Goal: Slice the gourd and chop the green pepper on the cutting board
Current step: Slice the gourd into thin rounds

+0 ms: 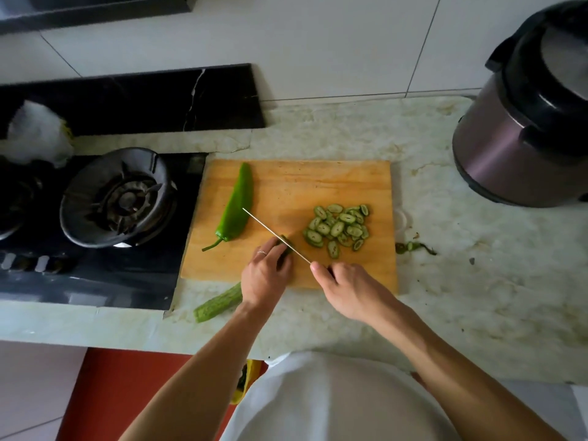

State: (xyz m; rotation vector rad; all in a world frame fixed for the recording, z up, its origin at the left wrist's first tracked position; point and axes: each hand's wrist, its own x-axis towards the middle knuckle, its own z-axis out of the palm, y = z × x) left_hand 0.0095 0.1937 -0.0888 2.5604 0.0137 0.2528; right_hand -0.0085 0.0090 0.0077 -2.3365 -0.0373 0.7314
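**On the Board: Gourd Under the Knife**

Across the pale marble desk lies the wooden cutting board, just beside the black gas stove on my left, with a purple rice cooker well apart at the far right. Along the board's left side rests the whole green pepper, stem pointing toward me. A longer piece of gourd lies on the desk at the board's near edge, partly behind my left wrist. Right of centre sits a heap of gourd slices. My left hand curls over a short gourd end, pinning it to the board. My right hand grips the knife, its thin blade angled across the gourd end toward the pepper. Small green trimmings lie on the desk just off the board's right edge.
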